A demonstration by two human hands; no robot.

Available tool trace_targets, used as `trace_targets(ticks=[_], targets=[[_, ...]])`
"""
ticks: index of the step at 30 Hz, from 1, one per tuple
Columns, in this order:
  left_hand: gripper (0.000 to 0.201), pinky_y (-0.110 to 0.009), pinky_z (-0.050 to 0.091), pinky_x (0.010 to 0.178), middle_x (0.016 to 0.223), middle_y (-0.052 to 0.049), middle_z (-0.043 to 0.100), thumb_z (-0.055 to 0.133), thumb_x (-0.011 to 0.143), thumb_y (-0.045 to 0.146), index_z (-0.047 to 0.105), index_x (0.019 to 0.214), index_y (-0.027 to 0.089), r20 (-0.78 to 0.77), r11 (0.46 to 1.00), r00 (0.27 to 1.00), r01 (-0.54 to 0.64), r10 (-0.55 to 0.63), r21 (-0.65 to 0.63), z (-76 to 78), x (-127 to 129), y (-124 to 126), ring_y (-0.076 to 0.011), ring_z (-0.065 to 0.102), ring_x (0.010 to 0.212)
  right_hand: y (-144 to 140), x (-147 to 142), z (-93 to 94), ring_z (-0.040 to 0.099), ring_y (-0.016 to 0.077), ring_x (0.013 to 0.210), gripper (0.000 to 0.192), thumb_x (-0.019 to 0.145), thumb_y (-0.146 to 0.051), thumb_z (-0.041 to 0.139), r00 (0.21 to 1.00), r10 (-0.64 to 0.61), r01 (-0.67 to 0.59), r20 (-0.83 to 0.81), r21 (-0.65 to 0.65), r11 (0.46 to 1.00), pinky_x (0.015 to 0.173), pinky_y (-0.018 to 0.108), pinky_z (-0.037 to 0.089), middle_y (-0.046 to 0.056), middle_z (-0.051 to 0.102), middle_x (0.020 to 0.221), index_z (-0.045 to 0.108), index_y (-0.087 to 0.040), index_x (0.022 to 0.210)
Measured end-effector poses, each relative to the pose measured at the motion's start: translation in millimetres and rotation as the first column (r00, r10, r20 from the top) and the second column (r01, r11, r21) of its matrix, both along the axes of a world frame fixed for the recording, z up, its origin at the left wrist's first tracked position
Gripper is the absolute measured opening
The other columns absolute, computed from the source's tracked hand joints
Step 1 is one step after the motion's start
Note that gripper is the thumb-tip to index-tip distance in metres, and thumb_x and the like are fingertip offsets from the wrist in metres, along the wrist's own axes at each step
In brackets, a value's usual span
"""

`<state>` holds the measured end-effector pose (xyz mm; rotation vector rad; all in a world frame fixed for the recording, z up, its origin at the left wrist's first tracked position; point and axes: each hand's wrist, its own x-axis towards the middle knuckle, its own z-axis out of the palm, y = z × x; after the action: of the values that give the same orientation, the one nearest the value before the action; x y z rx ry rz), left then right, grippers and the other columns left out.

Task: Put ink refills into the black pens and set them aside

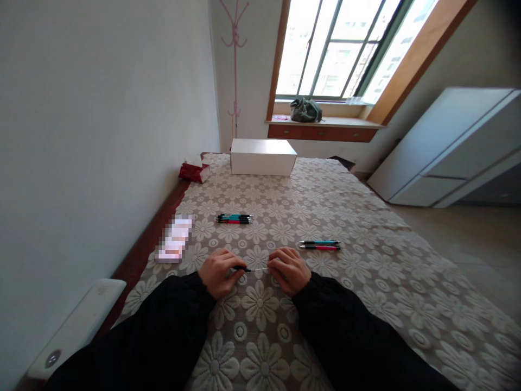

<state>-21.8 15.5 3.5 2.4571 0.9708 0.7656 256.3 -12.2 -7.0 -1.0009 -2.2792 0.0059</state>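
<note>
My left hand (pixel 222 271) is closed, its thumb and fingers pinching a black pen barrel (pixel 243 268) that points to the right. Opposite it, my right hand (pixel 290 269) pinches a thin pale refill (pixel 261 269), whose far end meets the tip of the barrel. Whether the refill sits inside the barrel is too small to tell. Beyond my right hand lie two pens, a teal pen (pixel 319 242) and a pink pen (pixel 321 247), side by side. Farther off to the left is a bundle of several pens (pixel 234 219), teal and red with black grips.
A patterned floral tablecloth (pixel 260 364) covers the table. At its far end stands a white box (pixel 262 163), with a red packet (pixel 194 172) to its left. A blurred-out pinkish item (pixel 176 239) lies at the left edge, near a white device (pixel 77 328) by the wall.
</note>
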Motion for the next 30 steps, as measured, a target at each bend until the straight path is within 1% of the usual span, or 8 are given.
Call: trace_targets(ticks=[4,9,15,19,21,23,26,30], targets=[[0.011,-0.040,0.052,0.087,0.092,-0.003,0.079,0.069,0.089,0.029,0.076,0.097,0.027,0.028,1.000,0.999,-0.018,0.017,0.023,3.2,0.5,-1.6,-0.0229,0.067,0.093,-1.2,-1.6,0.0,0.060,0.0212,0.096,0.018,0.098,-0.022,0.052,0.997,-0.032,0.032,-0.074,-0.009,0.999,0.091,0.040,0.044,0.005,0.071,0.095,0.066,-0.023,0.088],[0.009,-0.040,0.052,0.084,0.089,-0.003,0.078,0.071,0.087,0.029,0.075,0.095,0.026,0.041,0.998,0.999,-0.038,0.036,0.049,6.4,0.7,-2.1,-0.0230,0.067,0.091,0.1,1.4,1.7,0.062,0.0206,0.094,0.012,0.096,-0.021,0.056,0.998,-0.022,0.021,-0.054,-0.027,0.999,0.090,0.038,0.046,0.005,0.071,0.096,0.067,-0.023,0.090],[0.011,-0.039,0.051,0.081,0.088,-0.004,0.075,0.069,0.081,0.021,0.071,0.091,0.023,0.066,0.992,0.991,-0.120,0.117,0.044,11.7,-0.8,-4.0,-0.0233,0.067,0.089,1.6,4.3,0.7,0.062,0.0205,0.093,0.012,0.095,-0.020,0.057,0.995,-0.057,0.054,-0.079,-0.040,0.998,0.089,0.038,0.046,0.005,0.071,0.096,0.067,-0.023,0.088],[0.013,-0.038,0.051,0.084,0.092,-0.003,0.074,0.068,0.082,0.019,0.068,0.095,0.023,0.015,0.981,0.981,-0.193,0.192,0.015,9.3,-1.3,-3.0,-0.0234,0.067,0.092,1.5,3.9,0.8,0.061,0.0205,0.093,0.012,0.094,-0.020,0.058,0.996,-0.053,0.050,-0.077,-0.035,0.998,0.088,0.038,0.046,0.005,0.070,0.096,0.067,-0.023,0.087],[0.014,-0.038,0.051,0.086,0.093,-0.004,0.074,0.068,0.082,0.019,0.067,0.096,0.023,-0.029,0.979,0.978,-0.206,0.206,0.003,6.0,-0.9,-0.9,-0.0238,0.066,0.095,1.6,3.7,0.4,0.061,0.0210,0.095,0.011,0.093,-0.020,0.059,0.998,-0.039,0.038,-0.051,-0.023,0.999,0.090,0.039,0.046,0.005,0.070,0.097,0.068,-0.023,0.087],[0.011,-0.038,0.052,0.089,0.097,-0.005,0.074,0.068,0.084,0.020,0.067,0.095,0.023,-0.041,0.983,0.982,-0.183,0.183,0.001,2.9,-0.4,1.4,-0.0242,0.066,0.099,1.6,3.7,-0.7,0.062,0.0219,0.097,0.010,0.092,-0.020,0.061,0.999,-0.027,0.027,-0.022,-0.003,1.000,0.092,0.040,0.045,0.005,0.071,0.099,0.069,-0.024,0.087],[0.006,-0.041,0.052,0.095,0.106,-0.007,0.074,0.066,0.090,0.026,0.069,0.094,0.023,0.010,0.995,0.995,-0.100,0.100,0.029,0.1,0.5,2.7,-0.0244,0.065,0.106,0.8,2.8,-2.5,0.061,0.0229,0.101,0.008,0.091,-0.021,0.063,1.000,-0.021,0.021,0.004,0.021,1.000,0.093,0.041,0.045,0.005,0.071,0.101,0.070,-0.024,0.087],[0.017,-0.045,0.050,0.101,0.115,-0.007,0.073,0.073,0.088,0.040,0.074,0.095,0.025,0.016,0.996,1.000,0.020,-0.021,0.087,-2.5,1.6,0.8,-0.0265,0.063,0.112,-2.2,-1.1,-2.0,0.061,0.0233,0.102,0.012,0.093,-0.022,0.061,1.000,-0.020,0.019,0.007,0.035,0.999,0.092,0.041,0.046,0.005,0.071,0.100,0.069,-0.024,0.086]])
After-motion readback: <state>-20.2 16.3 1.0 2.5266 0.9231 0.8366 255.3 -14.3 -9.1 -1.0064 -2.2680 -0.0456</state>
